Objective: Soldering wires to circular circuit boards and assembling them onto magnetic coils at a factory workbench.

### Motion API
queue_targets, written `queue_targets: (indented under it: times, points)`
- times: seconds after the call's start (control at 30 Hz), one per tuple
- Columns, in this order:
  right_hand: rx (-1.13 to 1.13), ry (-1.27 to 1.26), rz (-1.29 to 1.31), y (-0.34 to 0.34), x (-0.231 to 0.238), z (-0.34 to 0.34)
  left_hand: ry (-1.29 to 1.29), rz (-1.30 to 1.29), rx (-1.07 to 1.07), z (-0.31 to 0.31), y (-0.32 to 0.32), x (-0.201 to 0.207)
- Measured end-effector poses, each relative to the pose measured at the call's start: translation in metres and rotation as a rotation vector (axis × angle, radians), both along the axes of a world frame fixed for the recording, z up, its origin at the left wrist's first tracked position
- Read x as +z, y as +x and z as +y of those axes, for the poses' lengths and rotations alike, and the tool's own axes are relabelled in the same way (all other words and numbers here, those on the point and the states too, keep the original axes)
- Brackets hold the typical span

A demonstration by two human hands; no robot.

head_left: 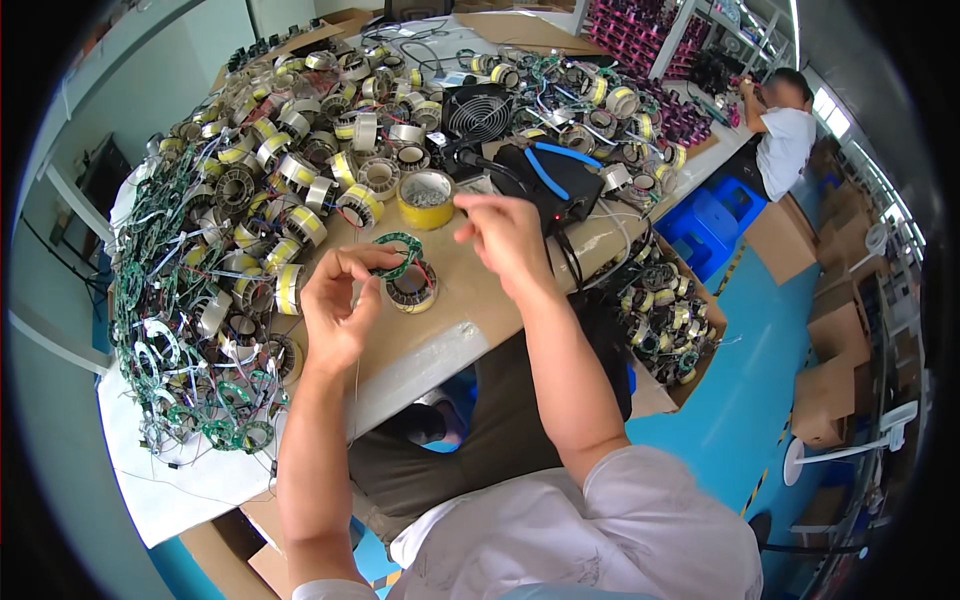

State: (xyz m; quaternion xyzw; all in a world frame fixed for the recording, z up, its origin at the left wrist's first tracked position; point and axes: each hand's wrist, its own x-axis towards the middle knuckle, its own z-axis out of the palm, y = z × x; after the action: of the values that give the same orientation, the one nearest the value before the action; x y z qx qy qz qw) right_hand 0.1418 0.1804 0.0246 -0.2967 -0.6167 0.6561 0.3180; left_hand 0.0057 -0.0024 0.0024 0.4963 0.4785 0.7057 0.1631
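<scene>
My left hand pinches a green ring-shaped circuit board between thumb and fingers, above the table. Just below the board stands a wire-wound motor stator with a yellow band, upright on the brown table surface. To the right, my right hand is raised with its fingers curled in; whatever is between the fingertips is too small to make out. Beside its fingertips stands a round yellow tub, filled with small grey metal pieces.
Stators lie heaped at left and back, with green ring boards at the left edge. Blue-handled pliers rest on a black box near a black fan. A carton of stators and blue stools stand right. A person sits farther back.
</scene>
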Motion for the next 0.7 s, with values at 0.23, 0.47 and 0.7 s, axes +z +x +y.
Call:
queue_targets:
  times: [0.23,0.47,0.7]
  points:
    - [0.018,0.832,-0.183,0.019,-0.013,-0.077,0.031,0.01,0.005,0.005,0.001,0.001]
    - [0.104,0.837,0.014,0.04,0.023,-0.029,0.23,-0.203,-0.088,-0.002,-0.016,0.001]
    - [-0.081,0.817,-0.031,0.06,0.153,0.117,0.223,-0.357,0.046,-0.013,-0.013,0.0]
